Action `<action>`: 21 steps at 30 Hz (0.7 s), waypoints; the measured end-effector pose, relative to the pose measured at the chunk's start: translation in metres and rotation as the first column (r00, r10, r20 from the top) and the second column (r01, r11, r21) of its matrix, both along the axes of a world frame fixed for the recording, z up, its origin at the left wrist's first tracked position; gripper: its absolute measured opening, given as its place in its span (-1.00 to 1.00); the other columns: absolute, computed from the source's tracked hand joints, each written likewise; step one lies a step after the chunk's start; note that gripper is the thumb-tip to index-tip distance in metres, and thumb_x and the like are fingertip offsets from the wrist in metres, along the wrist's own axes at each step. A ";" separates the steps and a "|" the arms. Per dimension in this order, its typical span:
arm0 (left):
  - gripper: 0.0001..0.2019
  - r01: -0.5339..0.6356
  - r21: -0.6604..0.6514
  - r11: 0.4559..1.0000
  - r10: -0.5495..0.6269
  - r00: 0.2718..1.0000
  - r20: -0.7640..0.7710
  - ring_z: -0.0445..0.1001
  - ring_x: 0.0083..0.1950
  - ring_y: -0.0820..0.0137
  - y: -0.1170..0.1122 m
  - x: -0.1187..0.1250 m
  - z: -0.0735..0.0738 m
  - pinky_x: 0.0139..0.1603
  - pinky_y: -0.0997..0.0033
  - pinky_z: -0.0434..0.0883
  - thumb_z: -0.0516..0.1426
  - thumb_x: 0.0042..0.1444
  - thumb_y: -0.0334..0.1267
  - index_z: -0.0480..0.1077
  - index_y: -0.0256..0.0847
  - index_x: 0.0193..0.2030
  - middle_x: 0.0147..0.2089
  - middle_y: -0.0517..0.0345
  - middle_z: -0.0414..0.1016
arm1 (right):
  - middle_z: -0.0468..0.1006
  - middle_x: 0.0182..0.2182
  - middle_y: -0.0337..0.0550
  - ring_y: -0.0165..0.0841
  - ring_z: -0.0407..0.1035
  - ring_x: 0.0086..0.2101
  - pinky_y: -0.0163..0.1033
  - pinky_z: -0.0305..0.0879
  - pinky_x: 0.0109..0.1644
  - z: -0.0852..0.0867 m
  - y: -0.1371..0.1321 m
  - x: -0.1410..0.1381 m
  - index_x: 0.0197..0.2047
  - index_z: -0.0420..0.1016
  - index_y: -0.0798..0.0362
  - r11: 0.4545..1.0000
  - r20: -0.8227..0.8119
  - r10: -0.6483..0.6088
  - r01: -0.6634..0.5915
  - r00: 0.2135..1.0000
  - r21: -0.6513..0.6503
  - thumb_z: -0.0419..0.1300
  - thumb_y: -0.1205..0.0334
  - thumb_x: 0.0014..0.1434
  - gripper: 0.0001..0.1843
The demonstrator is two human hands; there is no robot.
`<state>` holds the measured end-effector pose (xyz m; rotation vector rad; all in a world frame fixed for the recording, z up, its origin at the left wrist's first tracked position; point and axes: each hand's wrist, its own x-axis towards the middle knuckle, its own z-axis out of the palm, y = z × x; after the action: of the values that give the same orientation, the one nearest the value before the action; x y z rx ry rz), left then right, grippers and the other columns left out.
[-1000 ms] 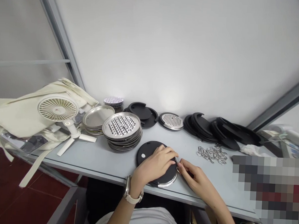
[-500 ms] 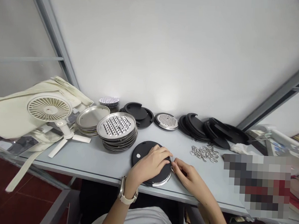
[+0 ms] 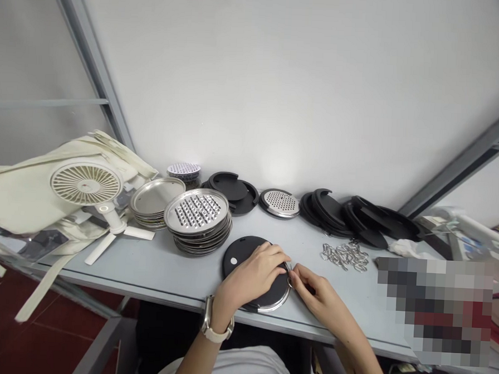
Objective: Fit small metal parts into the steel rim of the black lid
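Note:
A round black disc (image 3: 241,251) with a white dot and a small slot lies near the table's front edge. A shiny metal rim shows along its lower right. My left hand (image 3: 255,276), with a watch on its wrist, presses over the disc, its fingers curled at the right edge. Close beside it, my right hand (image 3: 313,291) pinches a bent metal wire loop (image 3: 290,279) at that same edge. Fingers hide part of the loop, so I cannot tell if it passes through the disc. Several similar wire loops (image 3: 345,255) lie in a heap to the right.
Left of the disc are stacked metal grater plates (image 3: 198,212) and plain metal plates (image 3: 157,198). Black round holders (image 3: 327,208) and one holder with a perforated plate (image 3: 279,203) line the wall. A white fan (image 3: 86,184) stands by a cream bag (image 3: 18,197).
The whole view has shifted slightly. Both hands stay at the disc's right edge, and the wire loop shows a little more between the fingertips.

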<state>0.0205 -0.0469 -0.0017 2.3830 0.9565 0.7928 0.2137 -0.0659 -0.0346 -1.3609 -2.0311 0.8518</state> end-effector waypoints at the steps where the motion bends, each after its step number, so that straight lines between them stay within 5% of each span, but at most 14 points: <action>1: -0.76 -0.001 0.001 1.000 0.001 1.000 0.000 0.31 0.06 0.31 0.000 0.000 0.000 0.13 0.29 0.31 -0.02 0.29 -0.40 0.36 -0.18 0.03 -0.03 0.08 0.41 | 0.09 -0.54 -0.37 -0.43 0.03 -0.50 -0.34 0.02 -0.43 0.000 0.000 0.000 -0.45 0.11 0.01 1.000 0.001 0.004 -0.004 1.000 0.001 -0.11 0.03 0.36 -0.63; 21: -0.75 -0.014 0.015 1.000 0.014 0.998 -0.059 0.29 0.07 0.31 0.000 0.000 -0.004 0.14 0.29 0.32 -0.02 0.31 -0.33 0.35 -0.17 0.07 -0.06 0.05 0.32 | 0.15 -0.53 -0.35 -0.42 0.09 -0.48 -0.34 0.06 -0.40 0.000 0.001 0.001 -0.44 0.16 0.02 0.999 -0.017 0.033 -0.033 0.999 0.001 -0.11 0.03 0.37 -0.63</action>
<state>0.0207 -0.0469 -0.0052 2.4266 0.9952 0.7407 0.2145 -0.0652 -0.0348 -1.3180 -2.0462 0.8738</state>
